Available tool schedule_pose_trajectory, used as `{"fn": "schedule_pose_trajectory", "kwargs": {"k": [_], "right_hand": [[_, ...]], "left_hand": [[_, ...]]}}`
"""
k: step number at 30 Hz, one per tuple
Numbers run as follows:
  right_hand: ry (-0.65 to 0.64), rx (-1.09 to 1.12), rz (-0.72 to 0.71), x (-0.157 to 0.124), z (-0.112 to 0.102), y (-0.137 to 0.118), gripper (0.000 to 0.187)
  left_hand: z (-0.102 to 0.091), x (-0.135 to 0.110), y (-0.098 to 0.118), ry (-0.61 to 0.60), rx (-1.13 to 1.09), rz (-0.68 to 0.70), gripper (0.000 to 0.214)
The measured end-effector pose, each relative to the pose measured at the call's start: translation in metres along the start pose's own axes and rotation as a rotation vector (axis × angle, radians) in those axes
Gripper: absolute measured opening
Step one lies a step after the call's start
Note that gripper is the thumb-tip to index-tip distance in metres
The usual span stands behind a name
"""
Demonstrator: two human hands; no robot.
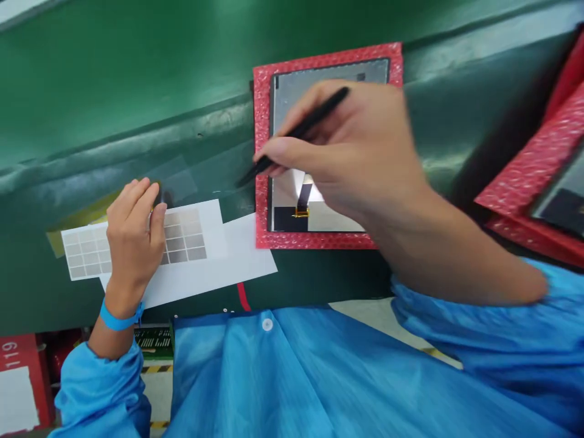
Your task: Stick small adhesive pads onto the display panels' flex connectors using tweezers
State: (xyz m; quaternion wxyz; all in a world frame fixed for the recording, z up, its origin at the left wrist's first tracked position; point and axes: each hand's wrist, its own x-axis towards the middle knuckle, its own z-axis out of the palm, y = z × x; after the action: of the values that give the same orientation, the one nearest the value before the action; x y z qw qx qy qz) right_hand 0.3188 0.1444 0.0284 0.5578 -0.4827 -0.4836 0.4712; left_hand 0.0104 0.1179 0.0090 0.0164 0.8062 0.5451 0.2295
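Note:
My left hand [134,237] rests across a white sheet of grey stickers [187,234], fingers bent and thumb drawn in. Something small and dark shows between its fingertips and thumb; I cannot make out what. In my right hand [351,146] a slim black tool [319,112], which looks like tweezers, is pinched between thumb and fingers. Its tip points down to the left, by the left edge of a display panel [335,222]. The panel lies on pink bubble wrap [314,241], with a dark flex cable [304,193] on it. My right hand hides much of the panel.
Plain white paper [214,274] lies under the sticker sheet. Yellowish film [86,210] and a clear strip [219,167] lie behind it on the green mat [319,280]. More pink wrap [538,158] with another panel [566,194] is at the right. A red box [27,365] stands lower left.

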Motion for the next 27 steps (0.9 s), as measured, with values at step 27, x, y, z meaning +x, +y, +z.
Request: {"fn": "schedule_pose_trajectory", "kwargs": {"k": [27], "right_hand": [[-0.184, -0.104, 0.260, -0.002, 0.050, 0.025, 0.036]], "left_hand": [[0.001, -0.035, 0.018, -0.290, -0.015, 0.202, 0.055]]}}
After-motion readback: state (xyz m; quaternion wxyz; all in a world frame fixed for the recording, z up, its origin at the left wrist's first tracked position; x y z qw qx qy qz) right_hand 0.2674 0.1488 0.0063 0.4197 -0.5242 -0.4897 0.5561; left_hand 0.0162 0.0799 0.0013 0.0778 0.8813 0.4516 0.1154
